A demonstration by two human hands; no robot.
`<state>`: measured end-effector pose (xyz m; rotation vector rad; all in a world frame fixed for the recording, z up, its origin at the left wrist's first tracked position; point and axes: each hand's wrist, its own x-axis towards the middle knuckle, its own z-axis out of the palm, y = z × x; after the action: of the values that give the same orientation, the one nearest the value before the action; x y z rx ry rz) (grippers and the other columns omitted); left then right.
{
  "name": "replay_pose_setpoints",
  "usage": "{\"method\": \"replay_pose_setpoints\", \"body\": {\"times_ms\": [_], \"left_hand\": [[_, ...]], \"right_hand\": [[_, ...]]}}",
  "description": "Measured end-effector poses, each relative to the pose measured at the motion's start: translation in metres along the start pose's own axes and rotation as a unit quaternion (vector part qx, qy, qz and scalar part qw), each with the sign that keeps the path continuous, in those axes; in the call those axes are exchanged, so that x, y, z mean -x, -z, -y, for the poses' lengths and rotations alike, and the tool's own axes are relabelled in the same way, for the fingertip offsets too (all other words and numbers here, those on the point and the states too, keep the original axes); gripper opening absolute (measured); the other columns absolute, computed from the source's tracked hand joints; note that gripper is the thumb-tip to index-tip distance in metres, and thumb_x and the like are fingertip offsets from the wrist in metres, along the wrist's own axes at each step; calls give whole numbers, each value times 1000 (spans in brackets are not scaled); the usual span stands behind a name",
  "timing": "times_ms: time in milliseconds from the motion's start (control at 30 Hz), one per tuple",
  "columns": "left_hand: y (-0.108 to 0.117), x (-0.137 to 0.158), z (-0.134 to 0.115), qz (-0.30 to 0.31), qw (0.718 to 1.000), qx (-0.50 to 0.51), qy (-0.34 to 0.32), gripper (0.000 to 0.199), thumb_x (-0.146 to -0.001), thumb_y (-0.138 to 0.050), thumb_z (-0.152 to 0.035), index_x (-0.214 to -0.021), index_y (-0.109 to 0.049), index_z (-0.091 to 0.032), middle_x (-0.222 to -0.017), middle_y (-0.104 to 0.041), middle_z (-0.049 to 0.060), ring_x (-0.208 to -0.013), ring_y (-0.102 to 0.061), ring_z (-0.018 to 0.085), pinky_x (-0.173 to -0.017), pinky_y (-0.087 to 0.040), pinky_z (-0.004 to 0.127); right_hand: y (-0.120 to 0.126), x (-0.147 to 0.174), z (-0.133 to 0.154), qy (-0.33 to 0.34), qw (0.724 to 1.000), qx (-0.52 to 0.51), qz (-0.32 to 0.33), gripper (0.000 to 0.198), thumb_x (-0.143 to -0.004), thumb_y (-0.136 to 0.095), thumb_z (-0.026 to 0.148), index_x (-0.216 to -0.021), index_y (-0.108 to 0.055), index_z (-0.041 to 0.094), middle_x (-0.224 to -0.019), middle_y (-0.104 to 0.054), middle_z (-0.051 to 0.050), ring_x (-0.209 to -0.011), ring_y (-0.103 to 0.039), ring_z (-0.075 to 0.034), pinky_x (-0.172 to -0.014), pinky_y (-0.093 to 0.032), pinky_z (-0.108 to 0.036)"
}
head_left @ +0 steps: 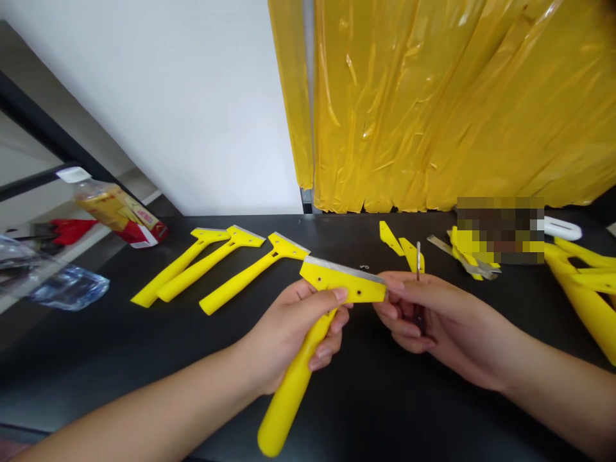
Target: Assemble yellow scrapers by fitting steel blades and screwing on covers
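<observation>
A yellow scraper (294, 378) with a metal blade along its top edge is in my left hand (301, 321). My left thumb presses on its head, and its handle points down toward me. Two small holes show in the yellow head plate. My right hand (423, 311) is closed, with thumb and fingertips at the right end of the scraper's head. A thin metal rod (418, 256) sticks up from this hand; its lower part is hidden among the fingers. Beyond the blade, tiny metal screws (364, 267) lie on the black table (192, 378).
Several scrapers lie at the left, one of them (240, 276) nearest my left hand. Yellow plates (391, 239) and a pile of plates and blades (474, 256) lie behind my right hand. More yellow handles (590, 301) are far right. A drink bottle (120, 212) lies left.
</observation>
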<state>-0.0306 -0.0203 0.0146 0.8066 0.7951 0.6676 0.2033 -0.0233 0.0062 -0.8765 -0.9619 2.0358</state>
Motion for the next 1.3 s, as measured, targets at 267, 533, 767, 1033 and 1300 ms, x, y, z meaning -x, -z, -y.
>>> {"method": "replay_pose_setpoints", "body": {"times_ms": [267, 533, 767, 1033, 1300], "left_hand": [[-2, 0, -2, -11, 1000, -1, -19, 34, -100, -76, -40, -79, -60, -19, -51, -53, -7, -37, -42, 6, -36, -34, 14], [-1, 4, 0, -15, 998, -48, -37, 36, -99, -78, -42, -77, -61, -18, -57, -56, -5, -40, -46, 6, -37, -36, 14], [1, 2, 1, -14, 999, -37, -36, 34, -100, -77, -41, -79, -65, -17, -61, -59, -4, -40, -49, 6, -37, -39, 14], [3, 1, 2, -14, 998, -57, -19, 38, -99, -75, -46, -76, -65, -18, -52, -55, -4, -37, -47, 7, -36, -39, 14], [0, 2, 2, -12, 998, -59, -15, 36, -101, -74, -42, -76, -66, -17, -53, -56, -4, -38, -48, 7, -37, -40, 13]], "right_hand": [[-2, -1, 2, -50, 995, -86, 11, 35, -94, -84, 43, -85, -62, 18, -77, -49, 4, -59, -31, -6, -48, -20, -20], [-6, 5, 0, -68, 993, -97, 1, 45, -95, -83, 50, -79, -56, 18, -70, -45, 6, -53, -26, -3, -47, -17, -20], [-5, 1, -1, 2, 998, 59, -24, 39, -87, -91, 47, -87, -64, 19, -70, -54, 5, -55, -34, -5, -50, -19, -23], [-4, -2, 2, 82, 957, 268, -72, 53, -101, -63, 71, -84, -66, 21, -70, -58, 1, -57, -38, -10, -51, -26, -28], [13, 3, 18, 145, 874, 462, -32, 48, -109, -55, 62, -82, -67, 25, -79, -65, -3, -77, -56, -20, -70, -41, -33]]}}
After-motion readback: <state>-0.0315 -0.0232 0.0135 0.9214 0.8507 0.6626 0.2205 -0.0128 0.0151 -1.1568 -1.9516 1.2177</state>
